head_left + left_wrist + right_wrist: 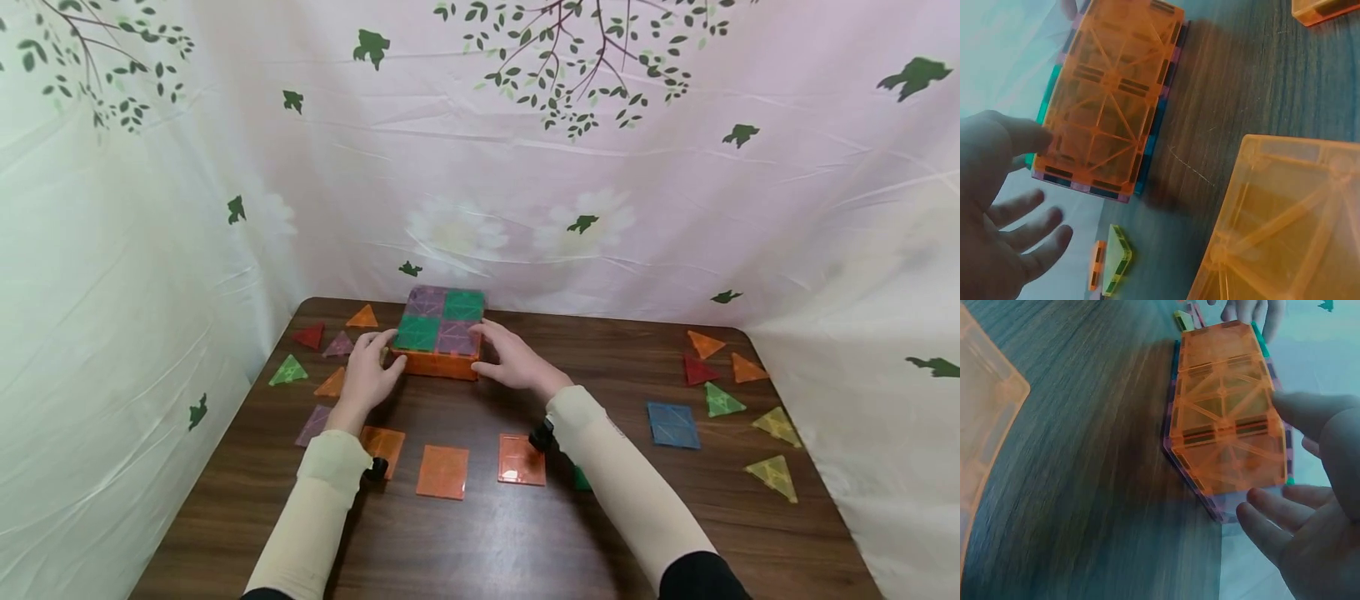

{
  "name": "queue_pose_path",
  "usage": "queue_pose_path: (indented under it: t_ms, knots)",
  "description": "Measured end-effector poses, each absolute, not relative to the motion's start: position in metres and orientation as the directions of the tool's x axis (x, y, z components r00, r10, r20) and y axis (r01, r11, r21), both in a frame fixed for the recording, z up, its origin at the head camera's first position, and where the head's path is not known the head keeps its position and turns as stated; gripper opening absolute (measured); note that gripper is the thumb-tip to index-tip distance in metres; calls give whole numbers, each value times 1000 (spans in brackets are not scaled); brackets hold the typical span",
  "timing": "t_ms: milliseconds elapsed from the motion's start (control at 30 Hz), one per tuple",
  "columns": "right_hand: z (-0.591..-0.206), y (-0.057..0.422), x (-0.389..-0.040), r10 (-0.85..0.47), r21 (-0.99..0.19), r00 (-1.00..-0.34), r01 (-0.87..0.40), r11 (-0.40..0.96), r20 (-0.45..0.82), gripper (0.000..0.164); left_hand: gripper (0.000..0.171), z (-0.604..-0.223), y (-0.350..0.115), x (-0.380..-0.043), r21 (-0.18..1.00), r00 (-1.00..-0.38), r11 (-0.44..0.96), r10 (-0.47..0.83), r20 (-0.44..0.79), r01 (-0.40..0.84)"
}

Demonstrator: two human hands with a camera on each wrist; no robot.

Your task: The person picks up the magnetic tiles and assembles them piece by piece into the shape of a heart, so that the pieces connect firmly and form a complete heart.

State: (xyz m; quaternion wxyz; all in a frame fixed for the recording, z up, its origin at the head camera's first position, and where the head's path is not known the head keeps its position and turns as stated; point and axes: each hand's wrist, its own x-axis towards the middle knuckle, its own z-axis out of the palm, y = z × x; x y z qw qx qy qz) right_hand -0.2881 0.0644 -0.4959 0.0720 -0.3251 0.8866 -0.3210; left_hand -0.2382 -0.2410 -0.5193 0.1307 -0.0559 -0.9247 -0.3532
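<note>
A box of translucent magnetic tiles [438,364] stands at the table's back, with orange walls in front and a top of alternating purple and green squares. My left hand [367,371] is at its left front corner; in the left wrist view, one digit touches the orange wall [1107,106] near the top edge while other fingers spread loosely away. At the right side, my right hand [513,357] has its thumb by the front wall and a finger at the top's edge. The right wrist view shows that thumb [1310,412] against the orange tiles [1229,412], other fingers relaxed.
Orange square tiles [442,472] lie in front of the box. Coloured triangle tiles [288,371] are scattered at left, more triangles [723,402] at right beside a blue square [673,425]. A green tile [582,479] is partly under the right forearm. A printed curtain [480,167] hangs behind.
</note>
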Motion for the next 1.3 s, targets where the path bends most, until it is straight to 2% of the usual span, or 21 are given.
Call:
queue_pose_path:
  t_ms: [167, 333, 500, 667, 800, 900, 1100, 1300]
  knots:
    - [-496, 84, -277, -624, -657, -779, -504, 561, 64, 68, 51, -516, -239, -222, 599, -938, 756, 58, 341, 264]
    - [-496, 114, -260, -618, -640, -785, -501, 583, 51, 66, 38, -518, -235, -197, 526, -877, 714, 282, 389, 463]
    - [-497, 143, -238, -618, -604, -785, -513, 610, 43, 62, 32, -527, -224, -166, 473, -791, 639, 547, 275, 607]
    - [-503, 154, -208, -670, -539, -742, -572, 618, 20, 59, 49, -536, -213, -143, 417, -702, 593, 689, 180, 689]
    - [-511, 154, -181, -690, -505, -721, -576, 643, -56, 65, 68, -539, -206, -133, 392, -679, 605, 731, 73, 693]
    - [-519, 151, -166, -697, -485, -709, -575, 659, -106, 75, 75, -540, -204, -130, 382, -684, 627, 729, 19, 679]
    - [-529, 146, -148, -745, -407, -664, -664, 627, -64, 90, 73, -541, -201, -129, 394, -703, 642, 712, 15, 658]
    - [-537, 145, -142, -751, -331, -661, -708, 623, 0, 91, 71, -542, -200, -129, 399, -717, 654, 697, 11, 643]
